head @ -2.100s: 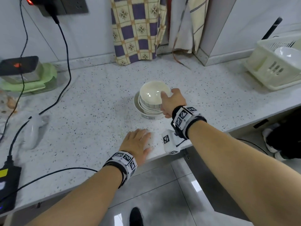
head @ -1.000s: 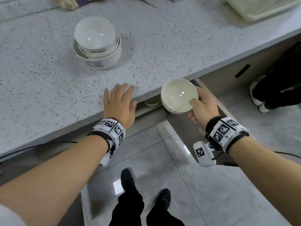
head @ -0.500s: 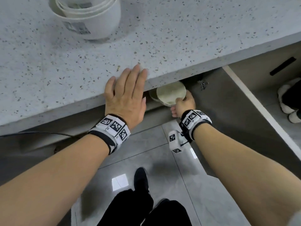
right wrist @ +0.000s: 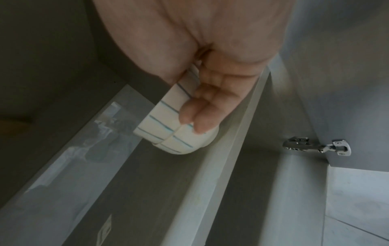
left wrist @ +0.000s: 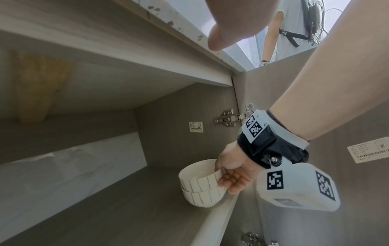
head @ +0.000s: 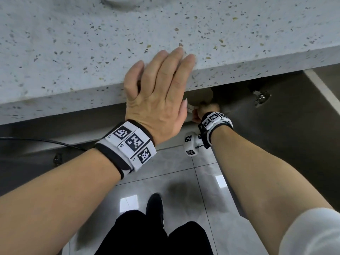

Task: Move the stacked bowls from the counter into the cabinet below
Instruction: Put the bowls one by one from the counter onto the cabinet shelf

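Left wrist view, lower centre: right hand (left wrist: 233,173) pinches the top striped bowl (left wrist: 197,179) nested in another (left wrist: 200,198); left hand (head: 158,100) flat on counter (head: 73,43).

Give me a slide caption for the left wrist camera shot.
Right hand sets a striped bowl into another bowl on the cabinet shelf.

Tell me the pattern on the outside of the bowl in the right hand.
White bowl with thin blue-green stripes, clearest in the right wrist view.

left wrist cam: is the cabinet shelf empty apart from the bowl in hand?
No: the right hand holds a bowl nested in another bowl standing on the shelf.
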